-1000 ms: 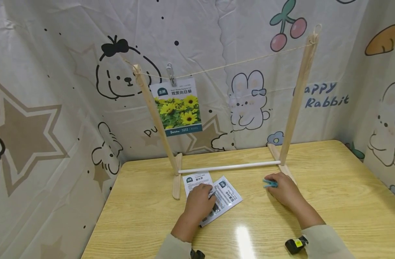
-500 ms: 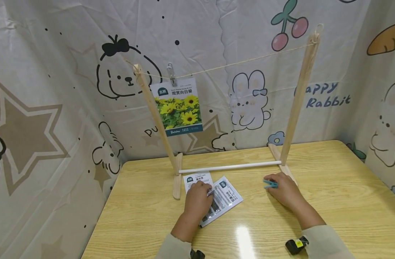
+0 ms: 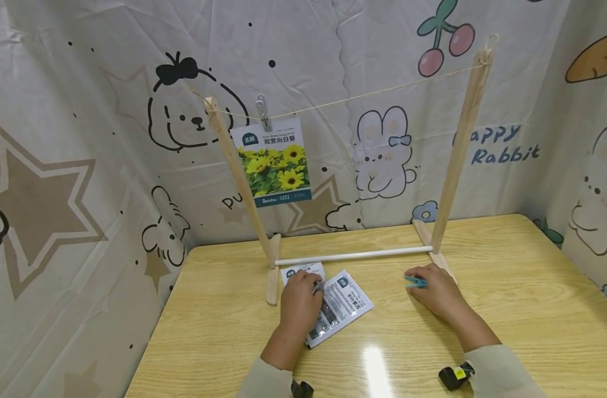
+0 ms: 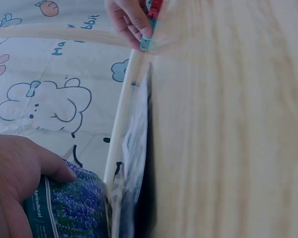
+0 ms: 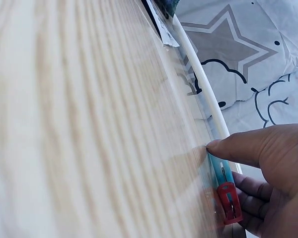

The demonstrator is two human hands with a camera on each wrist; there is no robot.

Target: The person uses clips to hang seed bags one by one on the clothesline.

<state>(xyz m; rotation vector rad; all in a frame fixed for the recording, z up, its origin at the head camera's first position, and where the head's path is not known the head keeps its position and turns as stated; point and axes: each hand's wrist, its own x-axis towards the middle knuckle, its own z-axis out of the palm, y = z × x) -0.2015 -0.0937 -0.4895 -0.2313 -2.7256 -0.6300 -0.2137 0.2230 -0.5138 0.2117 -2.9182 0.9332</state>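
In the head view, my left hand grips the lavender seed packet over the left of the table. The left wrist view shows its purple flower picture tipped up, with the thumb on it. Another seed packet lies under and beside that hand, text side up. My right hand pinches a blue clothespin near the frame's right foot. A red clothespin shows beside the blue one in the right wrist view, mostly under the curled fingers; whether it is held too I cannot tell.
A wooden frame stands behind, with left post, right post and white bottom rod. From its string a metal clip hangs a sunflower seed packet. A printed cloth backs the wooden table.
My left hand has shifted slightly left and away from me, lifting the lavender packet's near side and covering more of its text. The right hand stays in place with the blue clothespin.
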